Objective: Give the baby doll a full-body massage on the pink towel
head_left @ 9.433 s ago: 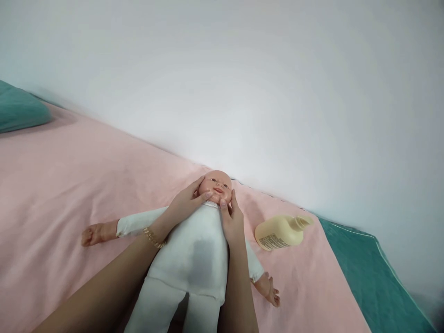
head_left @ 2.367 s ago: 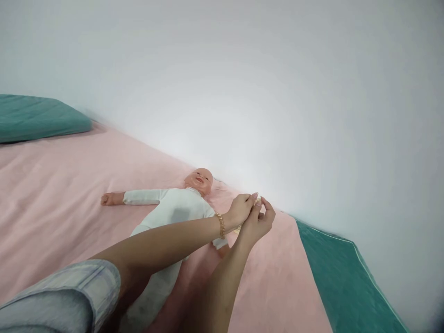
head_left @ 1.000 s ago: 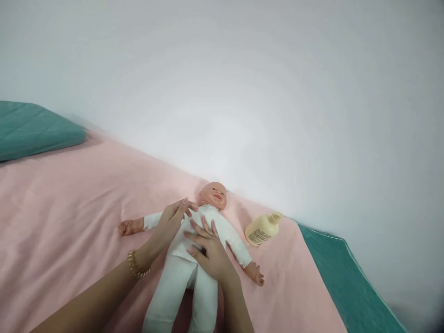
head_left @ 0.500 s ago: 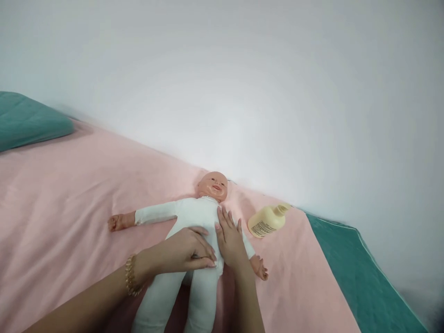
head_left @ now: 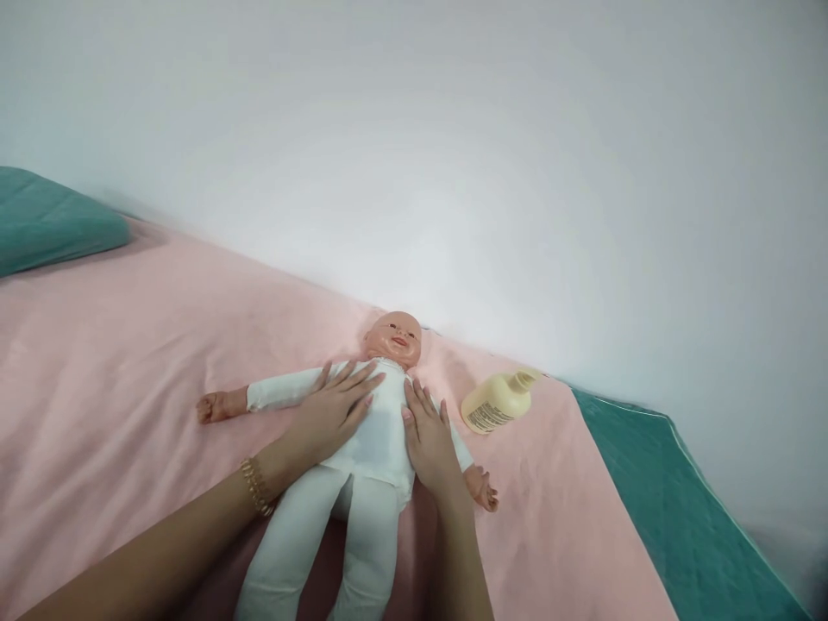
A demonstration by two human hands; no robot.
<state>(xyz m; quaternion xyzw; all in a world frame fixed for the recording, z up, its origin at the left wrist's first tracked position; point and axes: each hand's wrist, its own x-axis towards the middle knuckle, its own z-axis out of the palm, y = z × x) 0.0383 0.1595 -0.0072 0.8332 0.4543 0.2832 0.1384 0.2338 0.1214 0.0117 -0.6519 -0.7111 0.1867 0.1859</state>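
A baby doll with a white cloth body lies on its back, head toward the wall and arms spread. My left hand rests with fingers spread across the doll's chest, on the left side of the view. On the opposite side of the chest, my right hand lies flat with fingers stretched toward the doll's shoulder. Neither hand grips anything. A pale yellow pump bottle stands just right of the doll, apart from my right hand.
A pink sheet with wrinkles lies under the doll. Green padded fabric shows at the right, and a green cushion-like piece sits at the far left. A plain white wall rises behind.
My left hand has moved up from the doll's lower belly to its chest, and its fingers have spread out. My right hand stays in place on the doll's side.
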